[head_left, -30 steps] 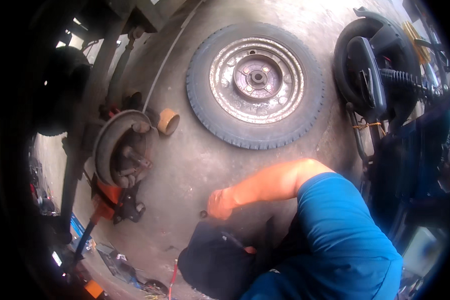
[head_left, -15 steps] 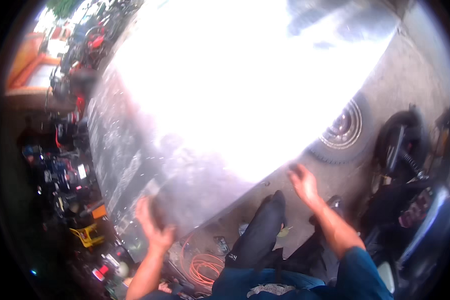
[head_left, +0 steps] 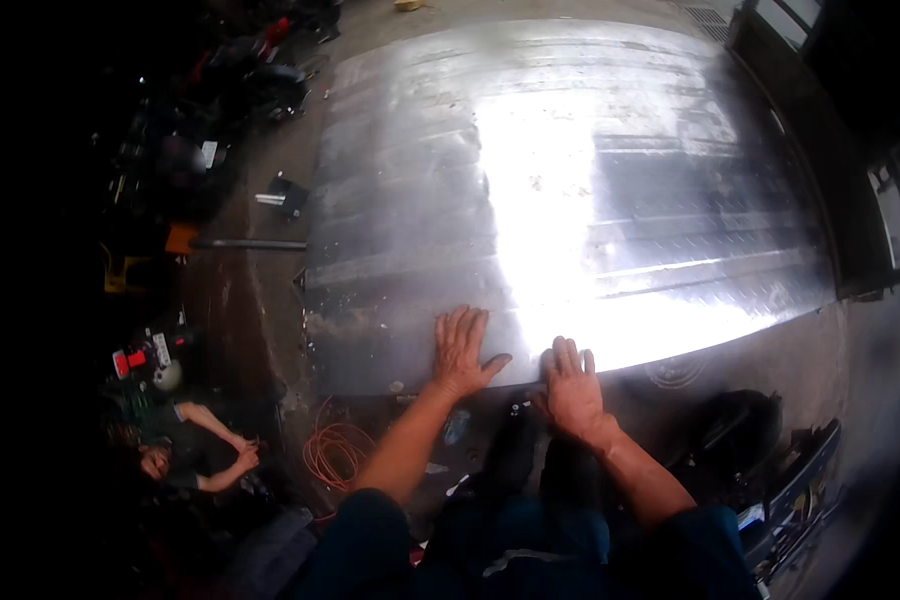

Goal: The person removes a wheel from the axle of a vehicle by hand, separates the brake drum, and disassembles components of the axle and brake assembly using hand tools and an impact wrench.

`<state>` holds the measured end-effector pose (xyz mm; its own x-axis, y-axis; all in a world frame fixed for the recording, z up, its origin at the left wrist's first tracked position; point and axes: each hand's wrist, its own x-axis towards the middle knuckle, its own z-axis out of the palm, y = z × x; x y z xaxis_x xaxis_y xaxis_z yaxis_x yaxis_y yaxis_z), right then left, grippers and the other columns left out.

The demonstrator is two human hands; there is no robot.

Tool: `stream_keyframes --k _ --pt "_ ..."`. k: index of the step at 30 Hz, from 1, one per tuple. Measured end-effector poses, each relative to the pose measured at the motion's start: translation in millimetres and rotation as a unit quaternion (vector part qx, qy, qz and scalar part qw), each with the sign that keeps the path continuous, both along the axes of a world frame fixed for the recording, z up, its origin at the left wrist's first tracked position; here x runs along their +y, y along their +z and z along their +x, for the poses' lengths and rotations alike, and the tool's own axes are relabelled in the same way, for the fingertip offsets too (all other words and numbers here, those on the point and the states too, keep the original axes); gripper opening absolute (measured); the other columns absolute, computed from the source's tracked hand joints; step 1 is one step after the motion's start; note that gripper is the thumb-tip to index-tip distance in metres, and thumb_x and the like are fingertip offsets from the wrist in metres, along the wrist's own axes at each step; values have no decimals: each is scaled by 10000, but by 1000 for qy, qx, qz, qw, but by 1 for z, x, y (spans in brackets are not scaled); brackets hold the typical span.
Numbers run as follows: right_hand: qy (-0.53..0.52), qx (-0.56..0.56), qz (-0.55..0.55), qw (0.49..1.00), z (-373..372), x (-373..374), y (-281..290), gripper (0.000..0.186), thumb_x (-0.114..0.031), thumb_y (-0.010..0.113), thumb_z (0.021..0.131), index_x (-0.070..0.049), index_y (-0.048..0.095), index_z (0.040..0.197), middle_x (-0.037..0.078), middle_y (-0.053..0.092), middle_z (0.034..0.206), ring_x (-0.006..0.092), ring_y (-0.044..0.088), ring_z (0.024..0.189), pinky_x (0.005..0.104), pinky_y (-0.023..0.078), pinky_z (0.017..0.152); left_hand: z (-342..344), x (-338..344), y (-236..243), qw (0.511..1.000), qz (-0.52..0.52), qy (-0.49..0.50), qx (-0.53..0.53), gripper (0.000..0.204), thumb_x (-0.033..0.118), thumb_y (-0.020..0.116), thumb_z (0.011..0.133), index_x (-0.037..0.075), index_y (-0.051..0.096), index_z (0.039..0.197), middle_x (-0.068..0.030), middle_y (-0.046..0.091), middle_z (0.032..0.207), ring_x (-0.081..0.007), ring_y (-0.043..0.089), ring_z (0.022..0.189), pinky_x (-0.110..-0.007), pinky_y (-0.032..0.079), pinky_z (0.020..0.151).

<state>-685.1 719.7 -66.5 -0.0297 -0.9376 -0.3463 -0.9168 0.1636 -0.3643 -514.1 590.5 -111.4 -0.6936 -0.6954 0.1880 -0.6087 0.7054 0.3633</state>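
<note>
A large shiny metal sheet [head_left: 400, 220] spreads out in front of me, with a bright streak of glare down its middle. Flat on its near edge lies my left hand [head_left: 460, 357], fingers stretched and thumb spread to the right. My right hand [head_left: 574, 392] rests at the same edge a little farther right, its fingers extended onto the metal. Whether its thumb reaches under the edge, I cannot tell. Neither hand is wrapped round anything visible.
An orange hose [head_left: 335, 455] lies coiled below the sheet's near left corner. Another person [head_left: 205, 420] is low at the left, hands together. A metal bar [head_left: 250, 244] meets the left edge. Dark wheel-like parts [head_left: 740, 425] stand at the lower right.
The sheet was tilted and glaring; now it lies flatter and the tyre at its right is covered. My hands have come closer together, and the right now rests on the near edge.
</note>
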Motion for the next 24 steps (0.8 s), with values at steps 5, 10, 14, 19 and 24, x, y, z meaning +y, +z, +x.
stream_keyframes --k 5,10,14,19,24 --pt "105 43 -31 993 -4 -1 -17 761 -400 631 753 83 354 1270 296 282 1357 429 272 1268 495 235 1036 -3 73 33 989 28 99 106 662 373 678 722 9 443 1222 -168 463 1215 -349 375 1186 -521 239 994" --pt "150 50 4 987 -14 -5 -13 817 -391 714 686 91 352 1238 300 270 1346 429 236 1272 482 264 1011 23 179 12 958 158 226 72 546 360 654 771 8 487 1152 -186 481 1182 -370 411 1151 -494 305 977" --pt "155 33 60 986 -11 -6 -9 909 -367 745 663 63 259 1300 313 170 1394 439 226 1282 504 266 1014 92 252 0 894 231 381 52 447 298 663 758 40 524 1095 -188 540 1078 -379 488 1033 -481 382 897" --pt "150 44 103 982 -10 -18 -5 861 -384 696 719 65 253 1305 341 158 1392 469 217 1290 536 316 978 172 316 -2 816 304 492 24 409 313 645 783 45 569 1081 -169 565 1118 -342 516 1058 -430 425 875" --pt "160 19 166 973 -24 -34 -37 841 -461 666 742 35 289 1308 334 150 1408 476 217 1286 485 293 1026 216 363 3 705 477 523 -42 456 376 592 817 28 555 1110 -183 559 1146 -339 530 1063 -413 439 880"
